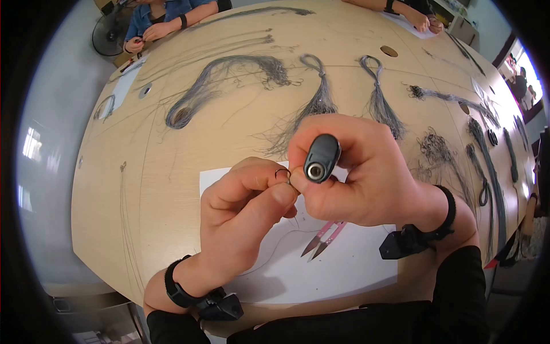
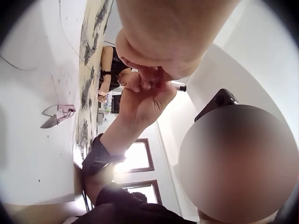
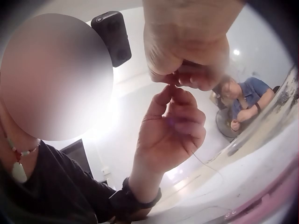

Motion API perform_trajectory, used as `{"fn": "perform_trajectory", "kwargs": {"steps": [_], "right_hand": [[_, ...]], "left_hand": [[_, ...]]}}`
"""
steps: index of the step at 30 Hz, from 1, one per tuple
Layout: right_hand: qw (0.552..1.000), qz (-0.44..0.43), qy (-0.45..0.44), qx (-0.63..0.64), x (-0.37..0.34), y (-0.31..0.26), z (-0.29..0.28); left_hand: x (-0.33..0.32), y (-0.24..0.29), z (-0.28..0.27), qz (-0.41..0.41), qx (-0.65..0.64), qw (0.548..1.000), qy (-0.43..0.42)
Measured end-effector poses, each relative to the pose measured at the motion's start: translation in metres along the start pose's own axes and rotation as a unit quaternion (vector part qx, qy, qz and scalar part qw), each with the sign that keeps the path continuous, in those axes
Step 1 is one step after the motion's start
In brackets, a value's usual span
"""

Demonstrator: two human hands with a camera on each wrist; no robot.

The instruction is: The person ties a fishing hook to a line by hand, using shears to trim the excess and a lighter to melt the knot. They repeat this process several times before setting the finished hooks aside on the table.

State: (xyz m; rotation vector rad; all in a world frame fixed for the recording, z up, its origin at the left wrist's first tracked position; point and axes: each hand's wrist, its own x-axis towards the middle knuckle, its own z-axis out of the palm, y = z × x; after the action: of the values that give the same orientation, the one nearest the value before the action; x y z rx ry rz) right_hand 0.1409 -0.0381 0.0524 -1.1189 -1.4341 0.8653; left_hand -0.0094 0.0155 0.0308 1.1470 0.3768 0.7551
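Observation:
Over a white paper sheet [image 1: 344, 281] both hands meet, fingertips close together. Between thumb and forefinger, the left hand [image 1: 238, 209] pinches a small dark fish hook [image 1: 280, 170]. The right hand [image 1: 372, 172] curls round a dark tool handle [image 1: 325, 152] whose end has a metal ring; the tool's other end is hidden by the hand. Its thumb and forefinger come right up to the hook. A thin line [image 3: 208, 162] trails below the left hand in the right wrist view. Pink thread snips [image 1: 325, 238] lie on the paper under the right hand, blades apart.
Bundles of grey line with hooks, one large [image 1: 212, 77] and two looped [image 1: 321, 86] [image 1: 375, 86], lie across the wooden table [image 1: 172, 189]. More bundles [image 1: 481, 149] lie at the right. Two other people sit at the far side, one in a denim shirt [image 1: 172, 10].

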Motion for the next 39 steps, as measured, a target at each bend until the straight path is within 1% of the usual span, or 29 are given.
{"fn": "perform_trajectory", "kwargs": {"steps": [3,5,7,9,10,12,14,15,16,17,18,20,21,22,23,24,25,26,27,28,29,30,31,32,33,34,36,37,39], "right_hand": [[0.999,0.018,-0.004,0.038,0.001,-0.002,0.000],[0.983,0.097,-0.019,0.152,0.002,-0.007,-0.002],[0.982,0.115,-0.009,0.148,0.004,-0.008,-0.007],[0.981,0.131,0.000,0.145,0.005,-0.008,-0.007],[0.984,0.115,0.006,0.139,0.006,-0.007,-0.006],[0.986,0.100,0.011,0.130,0.006,-0.005,-0.006],[0.997,0.048,0.001,0.062,0.004,-0.001,-0.004],[0.997,0.050,0.001,0.063,0.004,0.000,-0.003],[0.999,0.013,0.006,0.044,0.004,0.000,-0.002],[0.999,-0.023,0.011,0.025,0.004,0.001,-0.001],[0.999,-0.022,0.011,0.025,0.004,0.004,-0.001],[0.989,-0.115,0.021,-0.085,0.005,0.008,-0.003],[0.990,-0.114,0.021,-0.085,0.005,0.008,-0.003],[0.982,-0.141,0.020,-0.121,0.006,0.008,-0.003],[0.973,-0.165,0.019,-0.157,0.005,0.008,-0.003],[0.974,-0.162,0.019,-0.157,0.004,0.008,-0.002],[0.963,-0.183,0.026,-0.194,0.004,0.007,-0.002],[0.950,-0.205,0.033,-0.231,0.004,0.006,-0.001],[0.951,-0.204,0.034,-0.231,0.004,0.006,0.000],[0.939,-0.228,0.044,-0.253,0.005,0.007,0.001],[0.926,-0.252,0.054,-0.275,0.005,0.008,0.001],[0.926,-0.252,0.054,-0.275,0.005,0.009,0.000],[0.910,-0.275,0.066,-0.304,0.005,0.011,-0.001],[0.892,-0.297,0.078,-0.332,0.006,0.012,-0.002],[0.892,-0.297,0.077,-0.332,0.007,0.010,-0.005],[0.909,-0.271,0.066,-0.310,0.009,0.007,-0.009],[0.942,-0.217,0.060,-0.250,0.009,0.006,-0.013],[0.941,-0.219,0.058,-0.250,0.009,0.005,-0.012],[0.980,-0.147,0.052,-0.120,0.007,0.003,-0.010]], "left_hand": [[-0.001,0.000,0.000,-0.003,-0.018,1.000,-0.010],[-0.001,0.002,-0.001,-0.003,-0.015,1.000,-0.017],[0.000,0.001,-0.003,-0.005,-0.014,1.000,-0.025],[0.001,0.000,-0.006,0.003,-0.046,0.998,-0.038],[0.000,0.000,-0.005,0.003,-0.046,0.998,-0.037],[0.000,0.001,-0.001,0.003,-0.041,0.999,0.002],[0.000,-0.001,-0.004,-0.001,-0.032,0.999,-0.001],[0.000,-0.001,-0.004,-0.006,-0.023,1.000,-0.003],[0.000,-0.001,-0.004,-0.006,-0.024,1.000,-0.002],[0.001,0.000,-0.003,-0.025,-0.012,0.999,0.017],[0.001,0.000,-0.002,-0.045,0.000,0.998,0.037],[0.001,0.000,-0.002,-0.035,-0.003,0.999,0.027],[0.001,0.000,-0.002,-0.023,-0.005,1.000,0.016],[0.001,-0.001,-0.001,-0.025,-0.005,1.000,0.016],[0.001,-0.003,0.000,-0.003,-0.010,1.000,0.002],[0.000,-0.005,0.000,0.019,-0.015,1.000,-0.013],[0.001,-0.006,0.000,0.016,-0.016,1.000,-0.013],[0.001,-0.007,-0.001,0.033,-0.010,0.999,-0.022],[0.002,-0.008,-0.002,0.050,-0.003,0.998,-0.031],[0.003,-0.008,-0.003,0.049,-0.003,0.998,-0.031],[0.004,-0.009,-0.004,0.060,0.027,0.997,-0.038],[0.005,-0.010,-0.004,0.071,0.058,0.995,-0.044],[0.004,-0.008,-0.004,0.071,0.057,0.995,-0.044],[0.003,-0.005,-0.004,0.052,0.036,0.997,-0.039],[0.002,-0.003,-0.003,0.034,0.014,0.999,-0.033],[0.001,-0.001,-0.002,0.035,0.014,0.999,-0.033],[0.000,0.002,-0.002,-0.025,0.002,1.000,0.016],[0.000,0.003,-0.002,-0.023,0.002,1.000,0.017],[0.001,0.002,-0.002,-0.030,-0.019,0.999,0.018]]}}
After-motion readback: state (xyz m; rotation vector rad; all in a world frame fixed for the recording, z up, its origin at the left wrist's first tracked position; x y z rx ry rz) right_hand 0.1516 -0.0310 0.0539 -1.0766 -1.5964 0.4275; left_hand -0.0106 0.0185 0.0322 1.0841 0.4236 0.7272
